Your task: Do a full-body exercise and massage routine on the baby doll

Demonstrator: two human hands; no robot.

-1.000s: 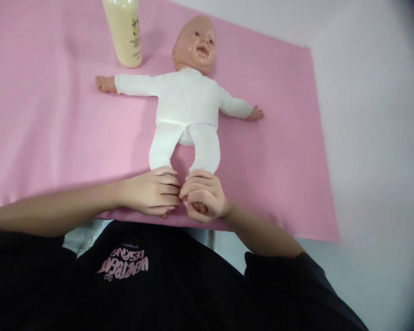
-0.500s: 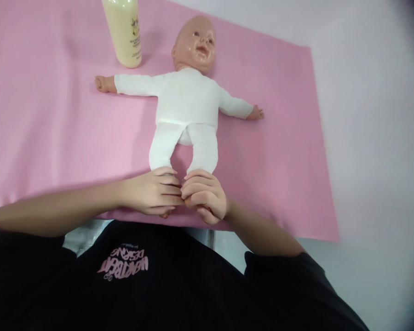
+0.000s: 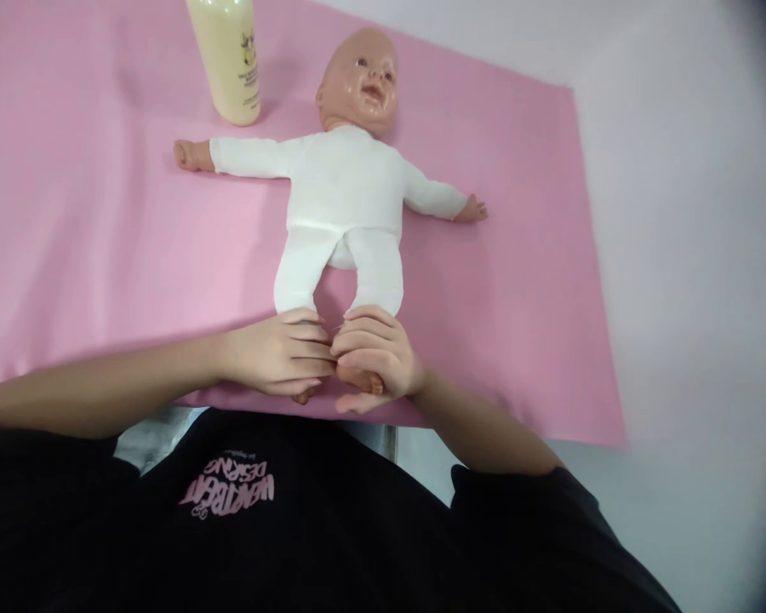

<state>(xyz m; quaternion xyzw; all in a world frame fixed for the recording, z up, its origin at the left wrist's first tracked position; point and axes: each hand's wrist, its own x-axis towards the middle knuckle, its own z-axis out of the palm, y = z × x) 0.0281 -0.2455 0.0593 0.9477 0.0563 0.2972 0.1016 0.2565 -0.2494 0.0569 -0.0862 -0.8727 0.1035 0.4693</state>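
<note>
We rub feet of white-suited plastic baby doll (image 3: 348,200): left hand (image 3: 281,356), right hand (image 3: 376,356) fingers each wrapped round one foot. Next, we judge: gentle strokes, doll kept flat on pink mat (image 3: 89,221).

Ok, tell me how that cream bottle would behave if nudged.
The cream bottle stands tall and upright on the soft pink mat, so it would probably tip rather than slide. Being round, it would likely roll, perhaps toward the doll.

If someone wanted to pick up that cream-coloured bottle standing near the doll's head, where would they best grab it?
Probably around the straight round body of the bottle, coming from its left side. It stands upright on the pink mat, and that side is open, while the doll lies close on its right and its outstretched arm lies in front. The bottle's top is out of view, so the cap cannot be judged.
</note>
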